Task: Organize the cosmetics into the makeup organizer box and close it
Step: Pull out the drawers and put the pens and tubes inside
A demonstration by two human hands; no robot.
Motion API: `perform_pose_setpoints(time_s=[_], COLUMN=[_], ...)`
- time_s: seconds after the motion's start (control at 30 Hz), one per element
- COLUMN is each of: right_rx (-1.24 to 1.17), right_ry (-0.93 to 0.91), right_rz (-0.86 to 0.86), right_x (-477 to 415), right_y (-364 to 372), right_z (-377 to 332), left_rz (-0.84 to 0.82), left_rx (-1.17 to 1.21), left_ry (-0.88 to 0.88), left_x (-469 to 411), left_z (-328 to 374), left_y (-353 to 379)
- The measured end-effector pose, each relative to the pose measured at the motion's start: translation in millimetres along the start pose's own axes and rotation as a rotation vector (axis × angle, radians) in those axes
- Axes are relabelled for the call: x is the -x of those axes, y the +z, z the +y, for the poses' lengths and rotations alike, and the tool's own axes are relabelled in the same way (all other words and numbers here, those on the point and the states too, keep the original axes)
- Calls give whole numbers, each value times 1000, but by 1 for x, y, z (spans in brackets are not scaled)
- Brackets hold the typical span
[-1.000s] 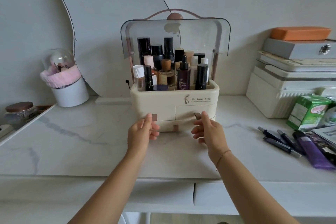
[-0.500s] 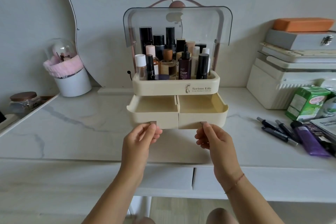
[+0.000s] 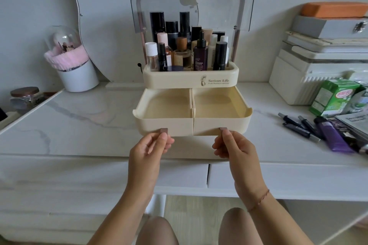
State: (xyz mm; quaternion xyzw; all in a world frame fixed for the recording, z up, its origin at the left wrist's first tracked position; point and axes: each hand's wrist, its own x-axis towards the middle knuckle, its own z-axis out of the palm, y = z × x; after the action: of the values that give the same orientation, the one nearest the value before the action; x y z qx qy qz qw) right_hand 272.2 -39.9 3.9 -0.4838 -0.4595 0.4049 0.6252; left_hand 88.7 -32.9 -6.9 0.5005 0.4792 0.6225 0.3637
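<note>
- Makeup organizer box (image 3: 191, 81): cream plastic, standing at the middle back of the marble tabletop (image 3: 79, 125), printed "Serious Life" on the front band.
- Lid (image 3: 191, 6): smoked clear plastic, swung up above the top tray on two side arms.
- Top tray: packed with upright bottles, among them a dark purple dropper bottle (image 3: 200, 55) in the front row and a clear bottle with a white cap (image 3: 151, 55) at the front left corner.
- Left drawer (image 3: 165, 109) and right drawer (image 3: 221, 107): side by side under the tray, both drawn well out toward the person.
- Left hand (image 3: 147, 151): thumb and forefinger pinch the left pull tab (image 3: 164, 130); the other fingers are curled beneath.
- Right hand (image 3: 237, 151): thumb on top of the right pull tab (image 3: 223, 128), apparently pinching it against the forefinger, though the grip is partly hidden.
- Loose cosmetics, right of the box: dark pencils (image 3: 298, 125), a purple tube (image 3: 332, 137), a green carton (image 3: 334, 97).
- Stack of white cases (image 3: 318, 65), far right, against the wall.
- White cup with a pink puff (image 3: 77, 77), left of the box; a glass jar (image 3: 25, 97) further left.
</note>
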Motion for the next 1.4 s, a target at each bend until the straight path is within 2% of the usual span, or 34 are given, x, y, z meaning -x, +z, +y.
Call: perform_pose_setpoints(time_s=[0.23, 0.3, 0.43, 0.53, 0.63, 0.7, 0.83, 1.0, 1.23, 1.4], right_rx=[8, 93, 377, 688, 909, 916, 892, 764, 787, 811], right_ry=[-48, -110, -211, -272, -297, -318, -368, -457, -418, -399], right_rz=[-15, 80, 339, 362, 441, 498, 508, 538, 590, 575], right_x=[8, 8, -10, -38, -60, -62, -52, -48, -50, -54], right_y=[-22, -45, -113, -158, -196, -212, -221, -225, -230, -230], right_z=[-3, -4, -8, -15, -20, -20, -4, 7, 6, 4], left_rz=[112, -2, -371, -567, -676, -734, -808, -1007, -864, -813], left_rx=[118, 102, -48, -234, -416, -551, -853, -974, -1000, -1002], left_ry=[-61, -86, -48, 88, 326, 471, 618, 703, 744, 627], left_x=[27, 44, 68, 62, 37, 15, -28, -51, -40, -32], left_z=[-3, -6, -3, 6, 12, 10, -6, -24, -29, -21], left_y=[18, 42, 108, 164, 226, 263, 310, 333, 317, 302])
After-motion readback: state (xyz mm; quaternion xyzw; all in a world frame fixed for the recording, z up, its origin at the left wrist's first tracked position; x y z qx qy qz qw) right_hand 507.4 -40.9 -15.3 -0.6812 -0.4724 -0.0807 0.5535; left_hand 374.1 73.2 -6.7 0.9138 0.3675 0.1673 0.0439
